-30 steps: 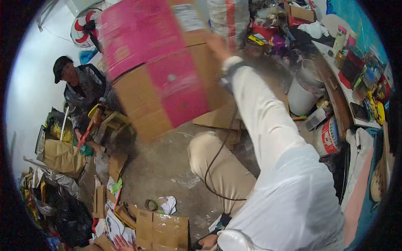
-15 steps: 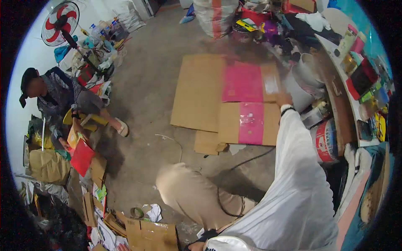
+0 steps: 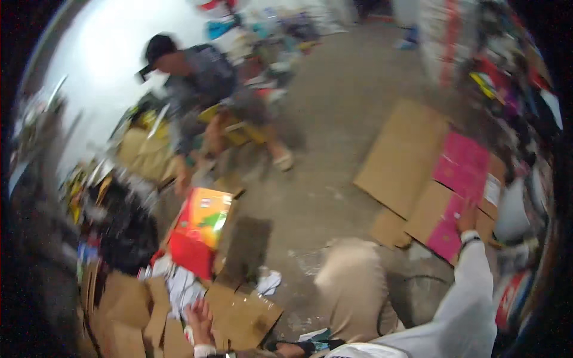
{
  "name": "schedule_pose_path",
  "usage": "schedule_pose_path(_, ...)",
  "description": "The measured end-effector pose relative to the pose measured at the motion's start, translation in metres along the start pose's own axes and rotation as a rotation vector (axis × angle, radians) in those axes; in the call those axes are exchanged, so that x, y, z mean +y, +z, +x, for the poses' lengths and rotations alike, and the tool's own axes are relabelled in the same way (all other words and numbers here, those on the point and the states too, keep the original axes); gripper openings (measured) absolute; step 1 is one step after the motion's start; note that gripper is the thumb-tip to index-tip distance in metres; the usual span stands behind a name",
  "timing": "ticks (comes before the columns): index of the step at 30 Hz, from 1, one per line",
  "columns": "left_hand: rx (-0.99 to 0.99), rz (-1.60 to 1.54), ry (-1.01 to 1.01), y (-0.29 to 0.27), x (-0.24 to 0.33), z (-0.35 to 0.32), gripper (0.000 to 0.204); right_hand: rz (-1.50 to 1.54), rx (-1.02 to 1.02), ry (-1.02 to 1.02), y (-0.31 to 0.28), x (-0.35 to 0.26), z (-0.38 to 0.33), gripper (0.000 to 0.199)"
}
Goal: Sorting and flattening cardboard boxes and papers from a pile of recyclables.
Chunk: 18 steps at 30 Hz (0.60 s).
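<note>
My right hand (image 3: pixel 467 216) lies with stretched fingers on a flattened brown cardboard box (image 3: pixel 401 160) with pink panels (image 3: pixel 462 162), at the right on the floor. My left hand (image 3: pixel 200 319) is at the lower left, fingers apart, over loose pieces of brown cardboard (image 3: pixel 246 316). Nothing shows in its grasp. Crumpled white paper (image 3: pixel 182 289) lies just beyond it. A red and orange printed sheet or carton (image 3: pixel 206 224) rests farther off, on the pile near the other person. The picture is somewhat blurred.
Another person (image 3: pixel 206 89) in a dark cap sits low at the left, one hand near the orange sheet. Heaped scrap and a black bag (image 3: pixel 128 230) stand along the left wall. A tall white sack (image 3: pixel 447 42) and clutter line the far right.
My view has swung left. My left hand has come fully into sight over the cardboard. The orange and red item has left the other person's grasp and lies on the pile.
</note>
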<state>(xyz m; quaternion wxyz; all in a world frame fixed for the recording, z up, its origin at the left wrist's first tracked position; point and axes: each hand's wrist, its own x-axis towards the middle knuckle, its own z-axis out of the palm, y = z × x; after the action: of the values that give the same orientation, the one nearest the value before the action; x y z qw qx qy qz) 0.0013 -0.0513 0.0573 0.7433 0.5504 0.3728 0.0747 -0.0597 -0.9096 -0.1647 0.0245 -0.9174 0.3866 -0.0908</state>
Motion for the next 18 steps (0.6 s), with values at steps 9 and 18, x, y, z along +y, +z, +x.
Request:
schedule_pose_path(9,-0.076,-0.197,0.168,-0.029,0.047,-0.037,0.037,-0.421,-0.359,-0.067,0.042,-0.048,0.030,0.081)
schedule_pose_path(18,0.203,-0.273,0.259,-0.113,0.081,-0.095,0.028,0.007,-0.611,-0.093,0.032,-0.110,0.077,0.059)
